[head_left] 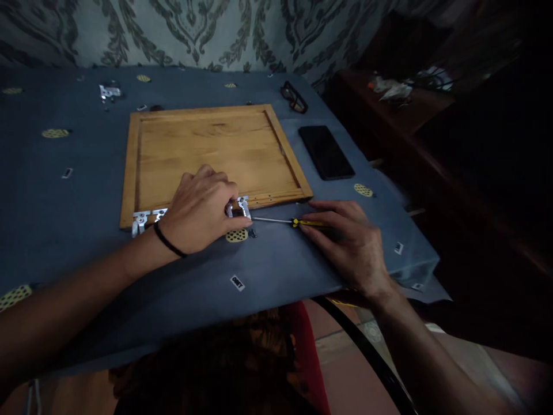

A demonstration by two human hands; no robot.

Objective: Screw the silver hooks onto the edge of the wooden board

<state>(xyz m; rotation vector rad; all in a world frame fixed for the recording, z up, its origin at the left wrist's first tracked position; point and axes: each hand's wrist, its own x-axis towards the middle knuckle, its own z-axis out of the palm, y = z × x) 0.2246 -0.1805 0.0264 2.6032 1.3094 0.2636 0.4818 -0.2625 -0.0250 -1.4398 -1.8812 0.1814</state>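
A framed wooden panel (207, 150) lies flat on the cloth-covered table. My left hand (203, 207) rests over its near edge, with thumb and fingers closed round a silver metal hinge (243, 206). My right hand (352, 242) grips a screwdriver (311, 222) by its yellow and black handle. The shaft points left, and its tip meets the hinge beside my left thumb. Another silver hinge (140, 221) sits at the panel's near left corner, partly covered by my left wrist. Small screws (253, 233) lie on the cloth just below the tip.
A black phone (326, 152) and a pair of glasses (294, 97) lie right of the panel. One more hinge (110, 91) stands at the back left with small screws near it. The patterned wall (194, 34) borders the far side. A dark wooden cabinet (389, 109) is at the right.
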